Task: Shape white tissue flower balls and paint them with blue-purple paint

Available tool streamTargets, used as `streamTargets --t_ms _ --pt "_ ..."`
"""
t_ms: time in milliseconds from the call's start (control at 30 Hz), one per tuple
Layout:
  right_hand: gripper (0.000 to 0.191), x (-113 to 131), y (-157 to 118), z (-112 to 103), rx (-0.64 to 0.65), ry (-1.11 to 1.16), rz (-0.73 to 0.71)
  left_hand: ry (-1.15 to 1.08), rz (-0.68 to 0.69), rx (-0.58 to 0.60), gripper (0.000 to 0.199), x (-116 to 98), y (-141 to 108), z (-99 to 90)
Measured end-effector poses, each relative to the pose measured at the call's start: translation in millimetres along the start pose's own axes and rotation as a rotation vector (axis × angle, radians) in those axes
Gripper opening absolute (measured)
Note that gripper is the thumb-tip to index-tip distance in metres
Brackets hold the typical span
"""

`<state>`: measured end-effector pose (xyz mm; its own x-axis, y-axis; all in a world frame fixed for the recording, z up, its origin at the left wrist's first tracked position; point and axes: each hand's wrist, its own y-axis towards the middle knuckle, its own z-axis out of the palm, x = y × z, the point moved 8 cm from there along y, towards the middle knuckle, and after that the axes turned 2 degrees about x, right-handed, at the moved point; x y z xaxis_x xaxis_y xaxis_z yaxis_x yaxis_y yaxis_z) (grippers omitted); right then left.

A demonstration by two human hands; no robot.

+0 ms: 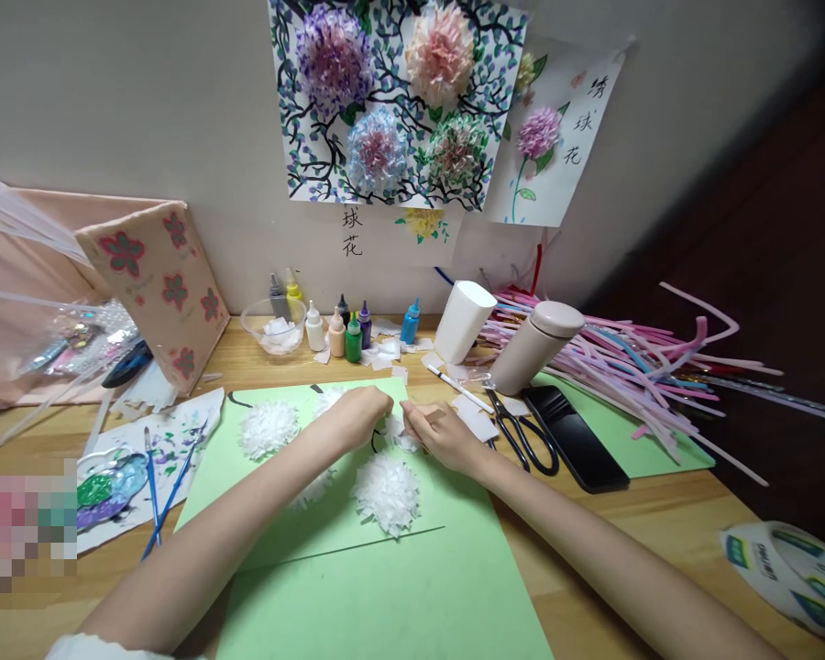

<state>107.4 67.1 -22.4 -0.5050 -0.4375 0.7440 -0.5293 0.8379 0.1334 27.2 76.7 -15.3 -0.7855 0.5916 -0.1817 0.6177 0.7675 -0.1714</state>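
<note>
Several white ruffled paper flowers lie on a green sheet [385,605], among them one at the left [269,429] and one nearer me [386,493]. My left hand [366,414] is closed above the sheet's far part, its fingertips bent down and what they pinch too small to name. Close beside it, my right hand [441,434] is also closed, its thumb and finger pressed together at a small white paper piece [400,434]. Black curved marks show on the sheet near the hands. My left forearm partly covers two flowers.
Paint bottles [353,337], a clear bowl [273,326] and a white cup [465,321] stand behind. Scissors [521,434], a black phone [576,438] and a beige bottle [536,348] are at right, with pink stems [632,367]. Brushes [171,486] and a palette [114,486] lie left.
</note>
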Motion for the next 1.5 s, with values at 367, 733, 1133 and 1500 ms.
streamTargets --t_ms 367,733,1133,1500 --pt "0.046 3.2 -8.9 -1.2 0.011 -0.060 -0.031 0.008 -0.006 0.001 0.034 -0.4 -0.1 0.4" --pt "0.052 -12.5 -28.7 -22.4 -0.209 0.262 -0.008 -0.101 0.005 0.013 0.049 11.0 1.3 1.7" --pt "0.055 -57.1 -47.4 -17.9 -0.392 0.547 0.156 -0.041 -0.030 -0.096 0.068 46.0 20.6 10.4" --pt "0.055 -59.9 -47.7 -16.5 -0.402 0.610 0.156 -0.024 -0.063 -0.100 0.064 46.8 20.6 10.7"
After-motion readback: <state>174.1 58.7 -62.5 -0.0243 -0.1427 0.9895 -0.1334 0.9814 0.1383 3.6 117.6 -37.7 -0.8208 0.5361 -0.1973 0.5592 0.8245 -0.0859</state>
